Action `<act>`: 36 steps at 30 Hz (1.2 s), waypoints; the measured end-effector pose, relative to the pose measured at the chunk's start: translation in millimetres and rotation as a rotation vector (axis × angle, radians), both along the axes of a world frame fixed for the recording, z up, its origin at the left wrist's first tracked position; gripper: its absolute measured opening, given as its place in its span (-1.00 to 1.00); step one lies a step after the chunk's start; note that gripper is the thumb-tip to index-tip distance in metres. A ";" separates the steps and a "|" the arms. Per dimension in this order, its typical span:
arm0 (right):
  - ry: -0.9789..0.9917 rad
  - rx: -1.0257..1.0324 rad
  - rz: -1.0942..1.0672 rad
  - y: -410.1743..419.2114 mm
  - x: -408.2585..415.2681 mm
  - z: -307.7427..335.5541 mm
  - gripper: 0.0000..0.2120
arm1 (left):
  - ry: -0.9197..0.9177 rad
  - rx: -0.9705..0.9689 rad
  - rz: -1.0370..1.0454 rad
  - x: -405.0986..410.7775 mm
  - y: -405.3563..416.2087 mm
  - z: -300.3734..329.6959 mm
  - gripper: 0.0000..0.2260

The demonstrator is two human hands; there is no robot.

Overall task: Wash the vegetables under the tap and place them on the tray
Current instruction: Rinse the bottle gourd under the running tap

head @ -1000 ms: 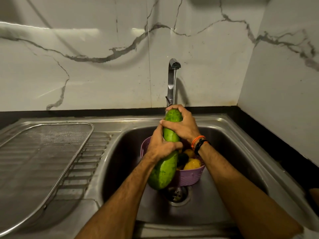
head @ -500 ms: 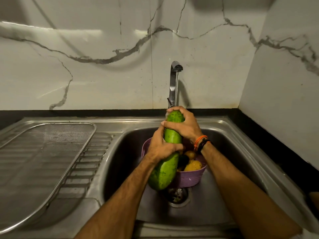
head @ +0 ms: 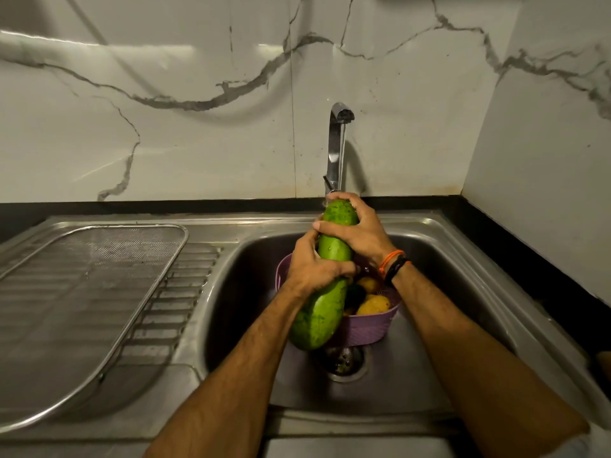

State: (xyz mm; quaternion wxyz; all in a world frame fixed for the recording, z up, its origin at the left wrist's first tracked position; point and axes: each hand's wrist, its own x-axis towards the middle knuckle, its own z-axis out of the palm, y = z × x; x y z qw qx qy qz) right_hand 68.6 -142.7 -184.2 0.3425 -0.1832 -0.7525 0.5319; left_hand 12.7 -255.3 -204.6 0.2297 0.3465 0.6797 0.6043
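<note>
Marble walls are boxing in a shiny steel sink [head: 463,269]. Both hands, left hand [head: 312,266] and right hand [head: 355,231], are gripping a long green gourd [head: 325,305] under the tap [head: 337,143], maybe wet. Flat mesh tray [head: 82,292] is lying left.

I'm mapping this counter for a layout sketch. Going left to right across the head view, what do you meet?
Mesh tray on the drainboard → left hand gripping the green gourd → purple basket in the sink → side wall.
</note>
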 end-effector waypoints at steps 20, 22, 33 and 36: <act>0.055 0.199 -0.348 -19.9 -3.1 -2.4 -0.52 | -0.030 0.029 0.031 -6.3 3.3 -4.1 -0.22; 0.008 0.218 -0.275 -15.6 -4.1 -0.4 -0.56 | -0.023 0.020 0.024 -6.6 1.7 -4.7 -0.23; -0.083 0.088 -0.296 -9.1 -4.4 -1.4 -0.43 | 0.014 -0.019 0.000 -4.5 -0.2 -1.8 -0.24; -0.119 0.045 -0.355 -7.9 -3.4 -0.4 -0.40 | 0.030 -0.026 -0.022 -5.7 -0.4 -2.7 -0.21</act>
